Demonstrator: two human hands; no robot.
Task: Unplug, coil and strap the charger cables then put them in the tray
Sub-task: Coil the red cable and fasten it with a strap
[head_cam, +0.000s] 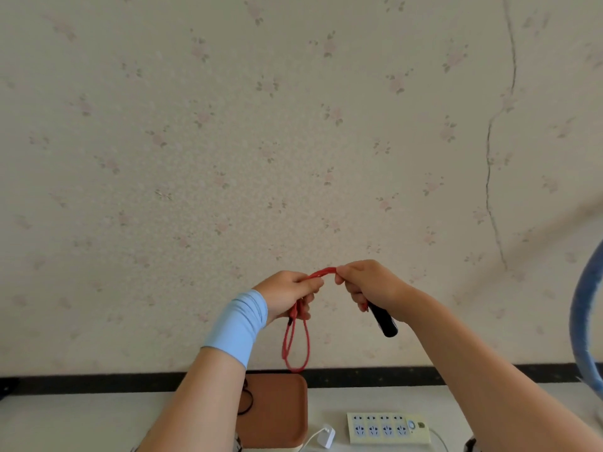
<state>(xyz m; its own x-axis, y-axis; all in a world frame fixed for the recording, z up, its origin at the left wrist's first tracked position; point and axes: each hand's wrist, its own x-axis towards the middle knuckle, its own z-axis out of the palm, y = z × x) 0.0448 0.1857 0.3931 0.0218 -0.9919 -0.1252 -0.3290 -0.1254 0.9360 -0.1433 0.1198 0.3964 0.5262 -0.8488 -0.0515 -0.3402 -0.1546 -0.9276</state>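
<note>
Against the wall, a white bench [81, 425] crosses the bottom of the view, with a dark strip [359, 377] where the two meet. The wall [228, 141] carries pale flowered paper, and a long crack [488, 158] runs down it far to the right of the tray. The brown tray [280, 409] sits on the bench at the wall's foot, and a black cable [247, 402] lies along its left side. Just right of the tray lies a white plug [328, 436], and beyond that a cream power strip [388, 427]. A blue hoop [582, 314] curves in at the far right edge.

Both hands are raised above the tray, close together. The left hand [287, 296], with a light blue sleeve [239, 324] on its wrist, has its fingers curled round the red cable [323, 272], whose loops hang down toward the tray's back edge. The right hand [370, 285] pinches the cable's short arch between the hands, and its lower fingers also grip a black object [385, 321] that sticks out below the palm.
</note>
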